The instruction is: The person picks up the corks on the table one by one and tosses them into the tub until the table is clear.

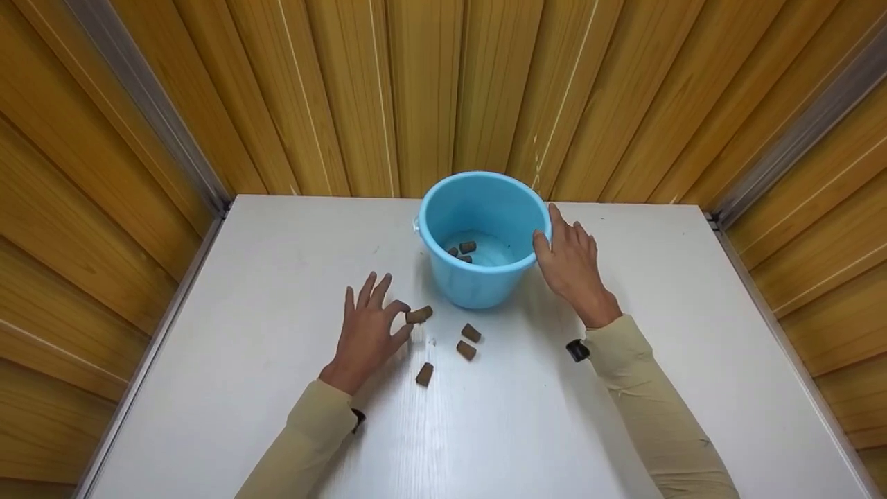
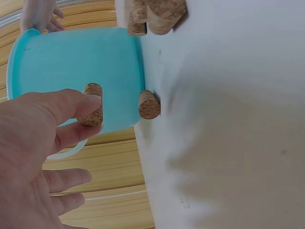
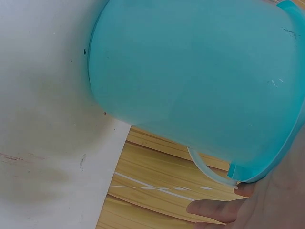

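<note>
A light blue bucket stands upright on the white table, with a few corks on its inside floor. My left hand pinches a cork between thumb and index finger, its other fingers spread. In the left wrist view, a second cork lies on the table beside the bucket's base, past the held one. My right hand holds the bucket's rim at the right, thumb over the edge and fingers along the outside. In the right wrist view the bucket's wall hides part of that hand's surroundings.
Nearer me on the table lie three more corks, two close together and one apart. Wood-patterned panels rise behind the table and at both sides. A pale handle hangs at the bucket's side.
</note>
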The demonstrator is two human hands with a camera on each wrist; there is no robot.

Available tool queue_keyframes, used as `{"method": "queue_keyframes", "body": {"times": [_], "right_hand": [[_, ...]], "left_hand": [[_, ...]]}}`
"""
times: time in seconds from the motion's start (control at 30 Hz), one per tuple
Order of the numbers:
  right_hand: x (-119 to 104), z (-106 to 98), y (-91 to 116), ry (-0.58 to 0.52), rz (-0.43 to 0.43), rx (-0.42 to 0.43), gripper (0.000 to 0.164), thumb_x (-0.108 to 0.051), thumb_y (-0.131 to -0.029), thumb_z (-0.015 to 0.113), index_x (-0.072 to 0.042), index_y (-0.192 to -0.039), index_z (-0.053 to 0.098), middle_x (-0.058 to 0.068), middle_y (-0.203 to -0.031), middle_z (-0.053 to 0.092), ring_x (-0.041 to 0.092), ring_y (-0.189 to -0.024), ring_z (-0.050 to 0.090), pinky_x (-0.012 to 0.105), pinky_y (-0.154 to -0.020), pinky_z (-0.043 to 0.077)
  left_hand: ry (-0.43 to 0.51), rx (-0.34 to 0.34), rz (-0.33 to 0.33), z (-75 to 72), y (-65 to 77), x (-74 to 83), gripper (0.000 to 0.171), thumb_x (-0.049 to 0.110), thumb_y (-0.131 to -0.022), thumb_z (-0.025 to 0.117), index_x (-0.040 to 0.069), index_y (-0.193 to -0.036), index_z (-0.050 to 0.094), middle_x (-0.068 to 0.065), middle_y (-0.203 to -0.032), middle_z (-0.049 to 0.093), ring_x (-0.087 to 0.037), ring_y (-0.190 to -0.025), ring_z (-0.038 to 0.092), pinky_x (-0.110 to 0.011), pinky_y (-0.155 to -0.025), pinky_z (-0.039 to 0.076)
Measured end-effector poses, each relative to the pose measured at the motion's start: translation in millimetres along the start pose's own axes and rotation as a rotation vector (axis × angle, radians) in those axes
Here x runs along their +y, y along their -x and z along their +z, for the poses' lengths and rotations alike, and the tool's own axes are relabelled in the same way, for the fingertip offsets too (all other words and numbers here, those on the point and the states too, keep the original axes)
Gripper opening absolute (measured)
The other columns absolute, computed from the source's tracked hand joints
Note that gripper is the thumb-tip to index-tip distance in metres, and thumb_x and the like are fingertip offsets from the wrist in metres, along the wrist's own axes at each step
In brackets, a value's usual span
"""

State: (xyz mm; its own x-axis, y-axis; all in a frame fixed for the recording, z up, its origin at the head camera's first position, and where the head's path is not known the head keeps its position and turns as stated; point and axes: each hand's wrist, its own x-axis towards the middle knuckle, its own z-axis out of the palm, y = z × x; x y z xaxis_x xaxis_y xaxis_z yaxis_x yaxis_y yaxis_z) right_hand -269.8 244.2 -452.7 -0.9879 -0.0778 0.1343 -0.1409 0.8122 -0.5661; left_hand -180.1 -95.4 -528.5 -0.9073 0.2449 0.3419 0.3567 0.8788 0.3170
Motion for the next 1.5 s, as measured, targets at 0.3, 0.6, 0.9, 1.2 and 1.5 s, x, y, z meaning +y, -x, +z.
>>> {"method": "queue_keyframes", "body": {"times": [0.3, 0.6, 0.9, 1.2, 1.5], "right_hand": [[1.2, 0.8, 0.7, -0.007, -0.019, 0.021, 0.074, -0.042, -0.110, 0.032, -0.001, -0.169, 0.015, 0.033, -0.161, 0.038, 0.057, -0.154, 0.012, 0.072, -0.120, 0.003], [2.0, 1.6, 1.1, 0.002, -0.008, 0.013, 0.074, -0.043, -0.110, 0.032, -0.001, -0.169, 0.013, 0.032, -0.162, 0.038, 0.057, -0.155, 0.012, 0.071, -0.121, 0.003], [1.0, 0.9, 0.3, 0.004, -0.006, 0.009, 0.075, -0.043, -0.110, 0.032, -0.002, -0.169, 0.013, 0.033, -0.162, 0.036, 0.057, -0.154, 0.011, 0.071, -0.121, 0.003], [-0.8, -0.3, 2.1, -0.027, -0.007, 0.007, 0.074, -0.045, -0.110, 0.031, -0.004, -0.170, 0.014, 0.032, -0.163, 0.036, 0.057, -0.155, 0.008, 0.071, -0.121, 0.000], [0.3, 1.0, 0.1, -0.008, -0.011, 0.002, 0.074, -0.044, -0.110, 0.031, -0.004, -0.170, 0.013, 0.032, -0.162, 0.036, 0.057, -0.155, 0.009, 0.071, -0.121, 0.001]], "left_hand": [[-0.013, 0.035, -0.001, -15.0, -10.2, 3.6, 0.023, 0.027, -0.091, 0.086, 0.015, -0.111, 0.082, -0.022, -0.159, 0.049, -0.045, -0.154, 0.031, -0.076, -0.118, 0.020], [-0.049, 0.034, -0.024, -30.7, -20.6, 9.6, 0.025, 0.030, -0.092, 0.085, 0.017, -0.113, 0.083, -0.020, -0.162, 0.046, -0.044, -0.156, 0.028, -0.075, -0.119, 0.017], [-0.021, 0.062, -0.005, -42.8, -28.1, 14.5, 0.025, 0.031, -0.092, 0.085, 0.017, -0.113, 0.083, -0.019, -0.163, 0.044, -0.045, -0.157, 0.026, -0.075, -0.120, 0.013], [-0.009, 0.148, 0.065, -51.2, -35.4, 20.0, 0.024, 0.029, -0.091, 0.086, 0.017, -0.111, 0.082, -0.020, -0.160, 0.049, -0.045, -0.155, 0.030, -0.077, -0.118, 0.016], [-0.006, 0.164, 0.086, -57.9, -45.0, 25.2, 0.023, 0.030, -0.092, 0.085, 0.018, -0.111, 0.082, -0.020, -0.160, 0.048, -0.044, -0.155, 0.030, -0.077, -0.118, 0.016]]}}
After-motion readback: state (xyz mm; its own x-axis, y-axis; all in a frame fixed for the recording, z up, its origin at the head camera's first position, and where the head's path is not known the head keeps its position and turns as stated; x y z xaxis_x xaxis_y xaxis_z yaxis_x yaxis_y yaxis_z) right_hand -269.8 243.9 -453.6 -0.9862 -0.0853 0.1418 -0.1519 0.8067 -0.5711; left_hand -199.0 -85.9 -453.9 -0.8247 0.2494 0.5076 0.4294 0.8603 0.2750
